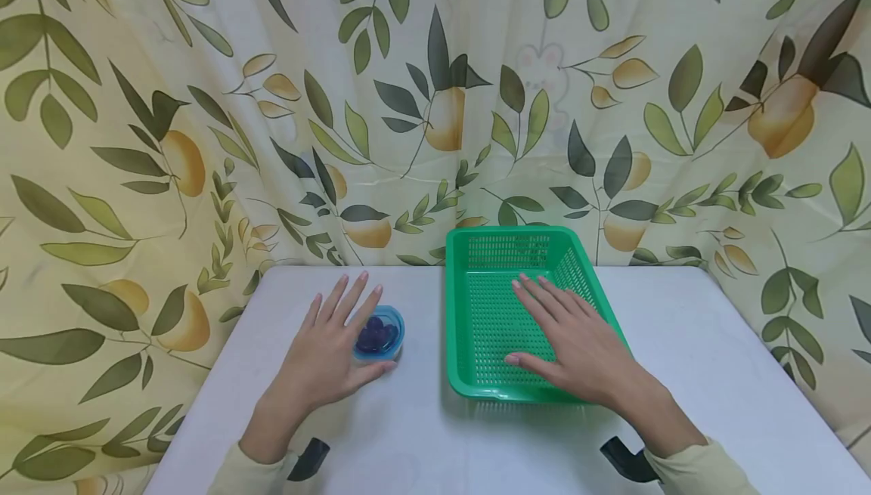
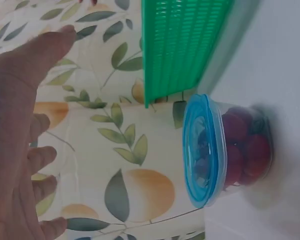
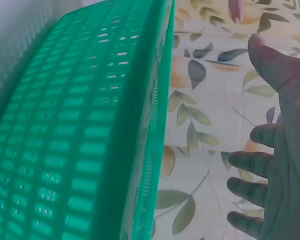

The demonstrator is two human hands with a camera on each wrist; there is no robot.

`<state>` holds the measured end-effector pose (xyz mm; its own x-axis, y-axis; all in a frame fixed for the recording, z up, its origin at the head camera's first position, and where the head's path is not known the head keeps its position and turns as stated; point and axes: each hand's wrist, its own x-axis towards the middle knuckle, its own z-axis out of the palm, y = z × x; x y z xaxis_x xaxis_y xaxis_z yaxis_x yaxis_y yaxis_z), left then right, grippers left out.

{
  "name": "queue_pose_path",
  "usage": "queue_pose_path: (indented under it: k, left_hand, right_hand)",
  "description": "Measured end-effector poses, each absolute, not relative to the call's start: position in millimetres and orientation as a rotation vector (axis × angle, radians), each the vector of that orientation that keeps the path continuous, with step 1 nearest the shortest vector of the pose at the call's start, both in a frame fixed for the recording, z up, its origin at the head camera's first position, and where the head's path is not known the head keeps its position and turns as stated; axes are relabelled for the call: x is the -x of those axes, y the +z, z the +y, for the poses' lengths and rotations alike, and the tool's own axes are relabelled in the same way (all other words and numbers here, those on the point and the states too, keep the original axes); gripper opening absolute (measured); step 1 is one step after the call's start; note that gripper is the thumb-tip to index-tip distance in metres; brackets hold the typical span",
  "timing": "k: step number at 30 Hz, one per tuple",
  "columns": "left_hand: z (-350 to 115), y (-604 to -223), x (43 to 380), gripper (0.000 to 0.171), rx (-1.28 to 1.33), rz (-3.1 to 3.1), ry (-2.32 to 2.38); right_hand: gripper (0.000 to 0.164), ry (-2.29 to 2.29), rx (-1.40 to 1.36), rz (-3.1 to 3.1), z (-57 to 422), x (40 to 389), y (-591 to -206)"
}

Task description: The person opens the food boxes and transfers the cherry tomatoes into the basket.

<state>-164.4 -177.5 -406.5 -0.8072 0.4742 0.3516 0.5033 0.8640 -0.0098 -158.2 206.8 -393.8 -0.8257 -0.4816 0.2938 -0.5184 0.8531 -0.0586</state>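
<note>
My left hand (image 1: 327,363) hovers with spread fingers above and beside a small clear tub (image 1: 378,333) with a blue lid, partly hiding it in the head view. Round dark-red fruits, perhaps grapes or cherry tomatoes, show through the wall of the tub (image 2: 245,145) in the left wrist view, and its lid (image 2: 202,150) is on. Over a green plastic basket (image 1: 457,314) with perforated walls, my right hand (image 1: 585,348) is held with straight fingers and thumb apart. A gap separates that hand from the basket's rim (image 3: 160,130) in the right wrist view. Neither hand holds anything.
Both containers stand on a white-covered table (image 1: 422,442), the tub left of the basket. A curtain (image 1: 408,102) printed with leaves and fruit hangs behind the table and along its left side. Black straps (image 1: 309,459) show at both wrists.
</note>
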Motion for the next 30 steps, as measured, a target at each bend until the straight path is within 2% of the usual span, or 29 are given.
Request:
queue_pose_path:
  k: [6,15,21,30]
  left_hand:
    - [-184.2,-410.1,166.2,0.104,0.737,-2.693,-0.440]
    - [-197.5,-428.1,171.1,0.094,0.614,-2.689,-1.019]
    - [-205.9,-440.1,175.5,0.092,0.515,-2.671,-1.318]
    - [-218.6,-458.0,181.9,0.094,0.466,-2.623,-1.619]
  right_hand:
    - [0.088,0.431,-0.790,-2.764,197.7,160.0,-392.7]
    - [0.073,0.880,-0.764,-2.777,162.3,156.0,-386.2]
    - [0.074,1.291,-0.756,-2.728,128.1,149.9,-383.8]
    - [0.087,1.676,-0.620,-2.702,82.2,142.5,-391.1]
